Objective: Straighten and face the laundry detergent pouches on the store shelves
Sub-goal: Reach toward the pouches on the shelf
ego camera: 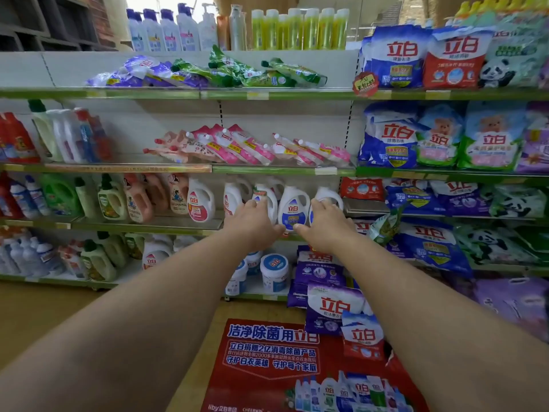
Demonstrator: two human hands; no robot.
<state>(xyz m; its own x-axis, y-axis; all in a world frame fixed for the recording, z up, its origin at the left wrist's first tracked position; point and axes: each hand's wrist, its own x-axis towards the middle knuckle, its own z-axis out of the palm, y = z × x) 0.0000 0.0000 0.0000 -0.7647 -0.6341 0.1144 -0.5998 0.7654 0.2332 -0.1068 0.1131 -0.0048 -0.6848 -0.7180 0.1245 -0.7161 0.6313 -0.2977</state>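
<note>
Pouches (252, 147) lie slanted above; my left hand (252, 224) and right hand (323, 227), fingers loosely spread, touch white bottles (292, 208) at the shelf edge (178, 228).

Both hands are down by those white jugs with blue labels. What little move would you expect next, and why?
Probably a small twist of the white jug so its label faces squarely out. The left hand and right hand flank it, thumbs near its base. After that, likely up to the pink pouches, which lie slumped and overlapping on the shelf above.
</note>
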